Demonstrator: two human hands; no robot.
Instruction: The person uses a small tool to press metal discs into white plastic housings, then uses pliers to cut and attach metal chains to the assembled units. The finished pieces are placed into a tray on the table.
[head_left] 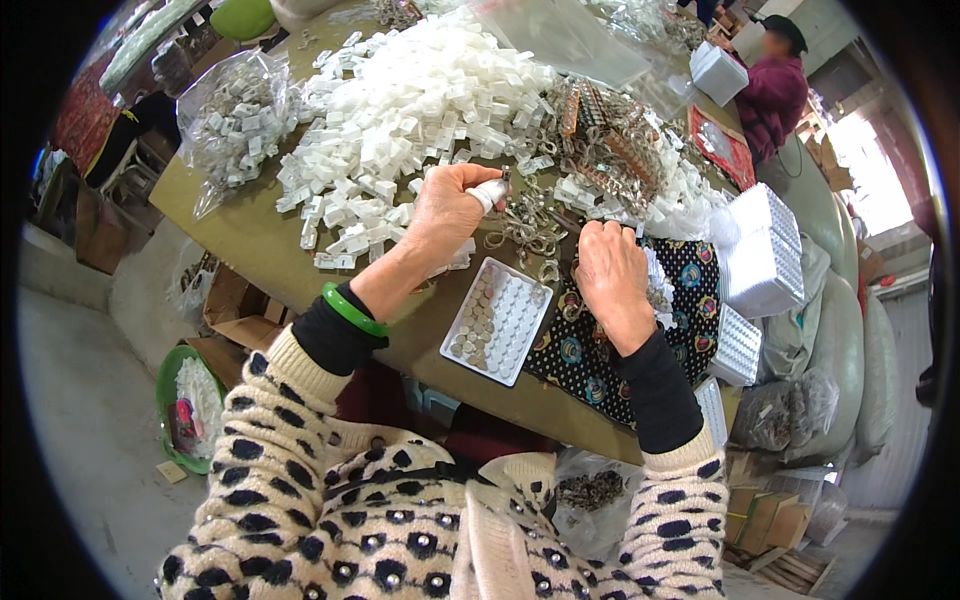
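Left-hand fingers [476, 175] pinch a small, dark, metallic-looking piece [506, 174] (a light, steady grip would likely suit it); right-hand fingers [594, 234], contents hidden, curl beside a white, rectangular plastic tray [478, 369], the piece above the olive-coloured desk [262, 256].

tiny dark piece [506, 174], held up, details unclear, silvery loops [530, 228] heaped loosely nearby

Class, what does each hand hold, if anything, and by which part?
Left grip: pinching a small dark piece; held part too small to tell. Right grip: underside hidden, so whether it holds anything cannot be told.
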